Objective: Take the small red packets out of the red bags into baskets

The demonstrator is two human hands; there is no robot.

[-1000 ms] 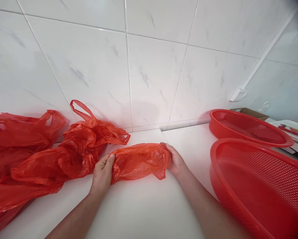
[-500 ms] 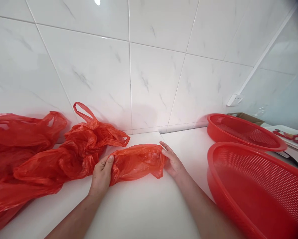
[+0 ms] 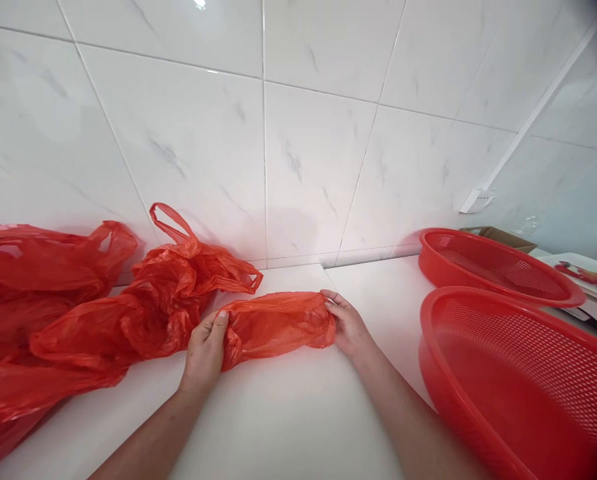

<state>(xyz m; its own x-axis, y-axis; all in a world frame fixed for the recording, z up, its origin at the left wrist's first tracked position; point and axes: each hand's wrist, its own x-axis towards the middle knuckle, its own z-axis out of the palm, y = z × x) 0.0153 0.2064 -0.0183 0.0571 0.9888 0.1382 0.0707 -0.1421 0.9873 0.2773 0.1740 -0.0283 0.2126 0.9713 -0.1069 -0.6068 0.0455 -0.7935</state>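
Note:
A red plastic bag (image 3: 278, 325), gathered into a long strip, stretches between my two hands just over the white table. My left hand (image 3: 206, 347) is closed on its left end, thumb on top. At the other end my right hand (image 3: 347, 323) pinches the bag's edge between thumb and fingers. Close to my left hand lies a crumpled heap of red plastic bags (image 3: 163, 307), one handle loop standing up against the wall.
More red plastic bags (image 3: 33, 280) are piled at the far left. On the right stand two red perforated baskets, a near one (image 3: 498, 387) and a far one (image 3: 488, 267). A white tiled wall (image 3: 308, 167) with a socket (image 3: 477, 201) rises behind the white table (image 3: 283, 427).
My right hand has closed its fingers on the bag's right end, and the dangling corner there is drawn in. My left hand keeps its hold.

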